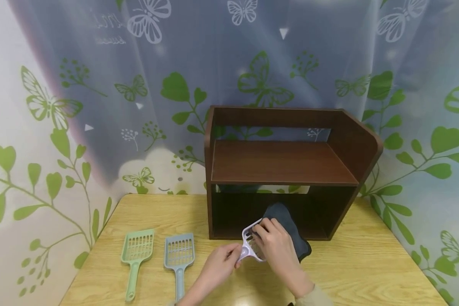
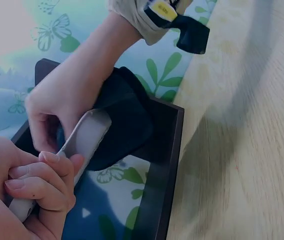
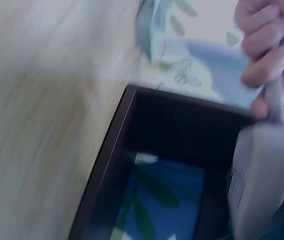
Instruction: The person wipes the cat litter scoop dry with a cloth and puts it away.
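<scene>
My left hand [image 1: 221, 263] grips the handle of a lavender slotted litter scoop [image 1: 246, 251], its fingers curled round it in the left wrist view. The scoop's head is raised in front of the shelf and tilted. My right hand [image 1: 276, 244] holds a dark cloth [image 1: 287, 219], with its bent fingers over the scoop's slots. Much of the cloth hangs loose behind and beside the right hand. From the right wrist, the scoop [image 3: 269, 165] shows blurred and side-on, while the cloth is mostly out of that view.
A green litter scoop [image 1: 133, 276] and a blue-grey litter scoop [image 1: 179, 278] lie side by side at the left of the wooden table [image 1: 352, 272]. Behind the hands stands a dark brown two-tier shelf [image 1: 283, 161]. A printed curtain [image 1: 222, 55] hangs at the back.
</scene>
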The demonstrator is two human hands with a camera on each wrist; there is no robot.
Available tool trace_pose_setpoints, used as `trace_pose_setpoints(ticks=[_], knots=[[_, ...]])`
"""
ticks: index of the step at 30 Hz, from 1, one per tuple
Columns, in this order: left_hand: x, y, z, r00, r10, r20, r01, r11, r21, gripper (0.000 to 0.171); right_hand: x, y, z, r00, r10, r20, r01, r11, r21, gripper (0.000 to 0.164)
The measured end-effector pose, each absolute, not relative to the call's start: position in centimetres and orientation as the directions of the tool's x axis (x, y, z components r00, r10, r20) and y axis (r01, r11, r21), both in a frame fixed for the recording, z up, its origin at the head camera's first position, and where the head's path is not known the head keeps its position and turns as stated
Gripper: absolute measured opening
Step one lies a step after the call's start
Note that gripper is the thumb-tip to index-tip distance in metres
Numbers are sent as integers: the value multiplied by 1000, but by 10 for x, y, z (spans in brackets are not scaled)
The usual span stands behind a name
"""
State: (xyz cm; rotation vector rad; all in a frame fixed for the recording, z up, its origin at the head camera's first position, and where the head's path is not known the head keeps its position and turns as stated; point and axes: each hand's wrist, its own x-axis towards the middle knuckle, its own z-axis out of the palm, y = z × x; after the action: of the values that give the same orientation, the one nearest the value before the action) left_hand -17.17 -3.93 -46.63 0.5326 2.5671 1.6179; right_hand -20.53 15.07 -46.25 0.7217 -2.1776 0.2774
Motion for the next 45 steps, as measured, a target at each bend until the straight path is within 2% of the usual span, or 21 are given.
trace_pose_setpoints(ticks=[6, 11, 19, 25, 32, 45], knots=[[-171, -40, -467, -943, 314, 115, 238, 388, 890, 31, -212, 167, -461, -547, -380, 746, -543, 839, 30, 35], [-173, -43, -470, -940, 328, 95, 223, 380, 898, 33, -218, 181, -458, -555, -342, 758, -535, 845, -11, 31], [-182, -50, -474, -917, 398, -13, 74, 202, 977, 31, -217, 194, -432, -490, -294, 820, -541, 841, -21, 29], [-183, -50, -473, -889, 450, -90, -59, 82, 995, 33, -206, 170, -431, -436, -395, 808, -629, 776, 40, 31], [-184, -50, -470, -824, 542, -165, -233, -59, 971, 40, -205, 152, -446, -409, -462, 787, -657, 747, 97, 29], [-186, -55, -467, -822, 542, -174, -227, -32, 973, 42, -207, 143, -456, -433, -473, 767, -661, 745, 87, 25]])
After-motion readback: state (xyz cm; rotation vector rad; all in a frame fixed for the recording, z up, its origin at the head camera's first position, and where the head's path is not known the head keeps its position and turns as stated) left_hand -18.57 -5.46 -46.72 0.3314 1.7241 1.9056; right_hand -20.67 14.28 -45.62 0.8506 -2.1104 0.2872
